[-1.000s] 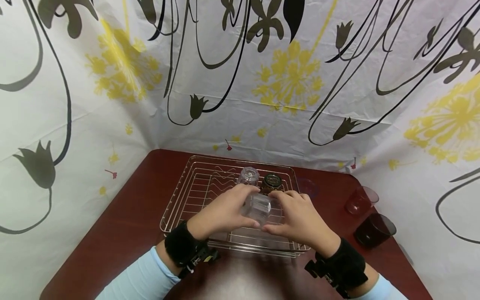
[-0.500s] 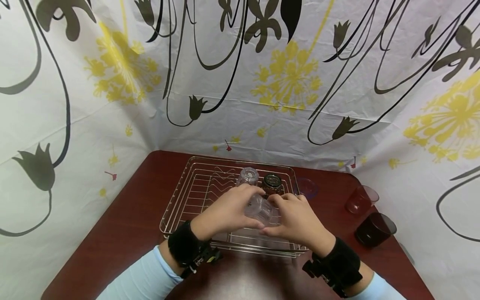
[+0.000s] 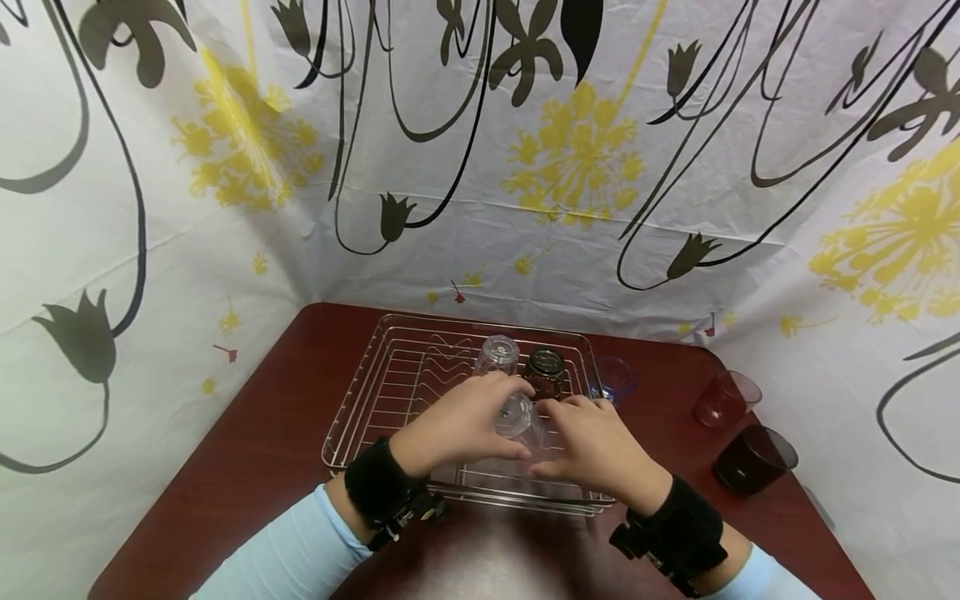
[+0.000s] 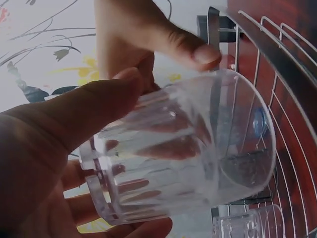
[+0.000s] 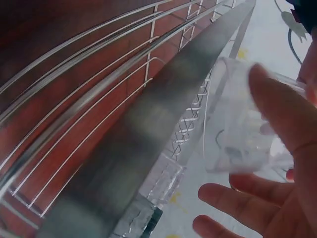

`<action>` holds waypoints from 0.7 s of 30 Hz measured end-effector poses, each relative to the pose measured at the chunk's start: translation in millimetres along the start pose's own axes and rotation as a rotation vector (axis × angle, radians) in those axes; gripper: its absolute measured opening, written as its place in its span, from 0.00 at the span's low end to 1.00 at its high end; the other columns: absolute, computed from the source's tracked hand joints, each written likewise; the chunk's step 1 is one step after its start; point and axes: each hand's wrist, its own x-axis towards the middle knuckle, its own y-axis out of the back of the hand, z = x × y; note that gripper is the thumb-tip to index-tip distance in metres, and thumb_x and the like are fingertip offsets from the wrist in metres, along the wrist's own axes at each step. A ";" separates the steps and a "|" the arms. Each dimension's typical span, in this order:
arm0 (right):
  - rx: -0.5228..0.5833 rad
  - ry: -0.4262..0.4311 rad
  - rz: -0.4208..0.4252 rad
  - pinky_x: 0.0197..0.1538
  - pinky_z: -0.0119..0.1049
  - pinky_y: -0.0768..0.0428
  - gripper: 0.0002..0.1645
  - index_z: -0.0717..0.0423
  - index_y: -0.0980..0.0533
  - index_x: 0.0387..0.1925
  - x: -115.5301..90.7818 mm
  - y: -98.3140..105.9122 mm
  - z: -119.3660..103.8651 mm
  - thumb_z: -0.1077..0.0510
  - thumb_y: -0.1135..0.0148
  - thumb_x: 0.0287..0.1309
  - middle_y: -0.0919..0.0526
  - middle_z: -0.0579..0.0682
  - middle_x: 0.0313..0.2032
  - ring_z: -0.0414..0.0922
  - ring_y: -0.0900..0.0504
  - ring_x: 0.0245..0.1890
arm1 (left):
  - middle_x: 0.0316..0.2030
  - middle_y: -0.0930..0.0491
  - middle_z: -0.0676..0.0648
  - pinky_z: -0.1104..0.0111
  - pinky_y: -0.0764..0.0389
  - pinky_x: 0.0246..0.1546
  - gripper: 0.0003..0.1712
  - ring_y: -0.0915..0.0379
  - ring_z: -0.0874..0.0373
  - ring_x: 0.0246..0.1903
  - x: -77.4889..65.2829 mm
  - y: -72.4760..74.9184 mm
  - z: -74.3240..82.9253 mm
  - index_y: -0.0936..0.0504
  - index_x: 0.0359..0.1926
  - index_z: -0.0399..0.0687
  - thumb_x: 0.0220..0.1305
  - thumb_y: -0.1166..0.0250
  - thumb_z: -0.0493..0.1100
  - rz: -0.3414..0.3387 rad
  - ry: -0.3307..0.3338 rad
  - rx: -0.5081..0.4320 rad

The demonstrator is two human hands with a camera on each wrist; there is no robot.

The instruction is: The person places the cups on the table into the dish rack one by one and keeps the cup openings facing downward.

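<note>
A clear drinking glass with a ribbed base is mouth down over the front right part of the wire dish rack. My left hand grips it around the base, thumb on the near side and fingers on the far side. In the left wrist view the glass has its rim facing the rack wires. To its right, my right hand is held with fingers spread and the thumb apart from them. In the right wrist view the right thumb overlaps the glass.
Another clear glass and a dark green glass stand upside down in the rack behind the hands. On the table right of the rack are a bluish clear dish-like item, a red glass and a black glass.
The held glass has turned from tilted to base up over the rack. My right fingers have loosened and moved slightly away from it, while the left hand keeps its grip.
</note>
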 end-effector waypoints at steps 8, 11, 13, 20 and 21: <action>0.007 0.010 0.105 0.55 0.59 0.24 0.36 0.52 0.25 0.61 -2.4 1.2 27.8 0.48 0.25 0.51 0.19 0.52 0.57 0.56 0.22 0.58 | 0.54 0.22 0.51 0.67 0.20 0.45 0.42 0.24 0.56 0.49 8.0 0.2 -2.4 0.25 0.64 0.57 0.48 0.20 0.58 -0.059 0.033 0.079; 0.024 -0.035 0.108 0.58 0.62 0.27 0.32 0.53 0.26 0.62 -2.9 1.4 41.4 0.51 0.30 0.56 0.22 0.55 0.60 0.59 0.26 0.62 | 0.53 0.22 0.50 0.66 0.20 0.45 0.43 0.24 0.55 0.49 14.4 -1.5 -5.6 0.25 0.64 0.56 0.47 0.20 0.58 -0.069 0.028 0.098; 0.035 -0.062 0.098 0.61 0.63 0.29 0.31 0.54 0.26 0.63 -3.1 0.6 51.7 0.53 0.33 0.58 0.23 0.57 0.61 0.61 0.28 0.64 | 0.54 0.22 0.50 0.66 0.20 0.46 0.43 0.23 0.56 0.49 19.0 -1.5 -6.7 0.25 0.64 0.56 0.47 0.20 0.58 -0.082 0.031 0.107; 0.071 -0.147 0.056 0.66 0.68 0.38 0.34 0.57 0.31 0.68 -4.7 0.4 79.4 0.51 0.37 0.63 0.30 0.63 0.68 0.68 0.38 0.70 | 0.54 0.22 0.50 0.65 0.19 0.45 0.42 0.23 0.56 0.48 31.9 -3.9 -10.3 0.24 0.63 0.56 0.47 0.19 0.56 -0.121 0.085 0.122; 0.073 -0.157 0.055 0.67 0.69 0.39 0.36 0.57 0.32 0.69 -4.9 -0.2 82.8 0.50 0.37 0.64 0.32 0.63 0.69 0.68 0.39 0.70 | 0.54 0.22 0.50 0.64 0.19 0.46 0.41 0.23 0.55 0.48 33.4 -4.6 -11.3 0.24 0.63 0.56 0.47 0.20 0.56 -0.122 0.086 0.125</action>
